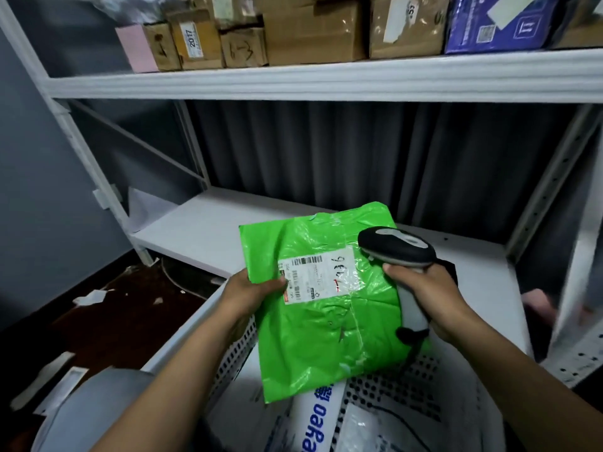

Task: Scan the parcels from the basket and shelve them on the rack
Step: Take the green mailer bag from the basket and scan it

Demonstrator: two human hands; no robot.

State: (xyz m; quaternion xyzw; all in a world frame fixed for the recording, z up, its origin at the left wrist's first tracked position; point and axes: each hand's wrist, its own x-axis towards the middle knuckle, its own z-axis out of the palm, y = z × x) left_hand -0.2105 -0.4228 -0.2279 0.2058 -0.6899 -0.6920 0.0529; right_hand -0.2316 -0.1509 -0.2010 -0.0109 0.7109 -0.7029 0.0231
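At frame centre the left hand [251, 290] pinches a green parcel [326, 305] over the basket [391, 380] while the right hand [430, 298] grips the scanner [396, 247] at its label — shelving pending, more parcels [318, 419] waiting below.

Lots of open room over the lower shelf [202, 230], mostly on its left side; shut in above by the upper shelf [326, 79], packed side by side with boxes [313, 31]; closed behind by a dark curtain [359, 151]; fenced in by the left post [81, 148] and right post [551, 177]; in the way near the front: the green parcel [326, 305] gripped by the left hand [251, 288], and the scanner [398, 249] held in the right hand [427, 295].
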